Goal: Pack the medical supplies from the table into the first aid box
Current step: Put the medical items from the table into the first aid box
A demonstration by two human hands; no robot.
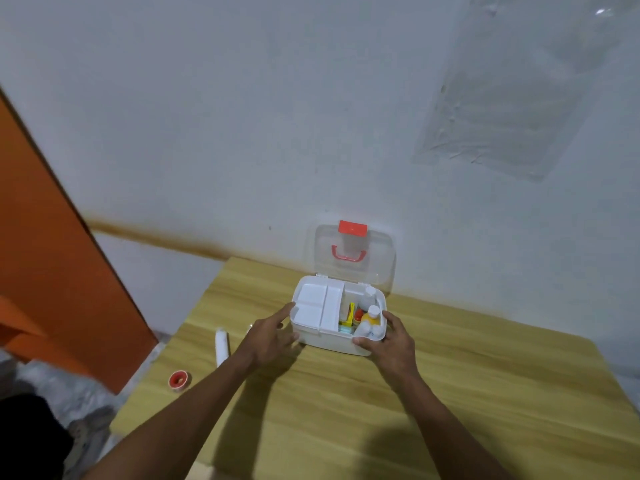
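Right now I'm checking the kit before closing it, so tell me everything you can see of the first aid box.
The first aid box is white plastic and sits open on the wooden table near the wall. Its clear lid, with a red latch and red handle, stands upright. A white divided tray covers its left part; bottles and small packs fill the right. The left hand and right hand hold its near corners.

No text, label, brand or number can be read. The bottles [370, 315] inside the first aid box [337, 315] at the frame's centre are too small and blurred to show any print.
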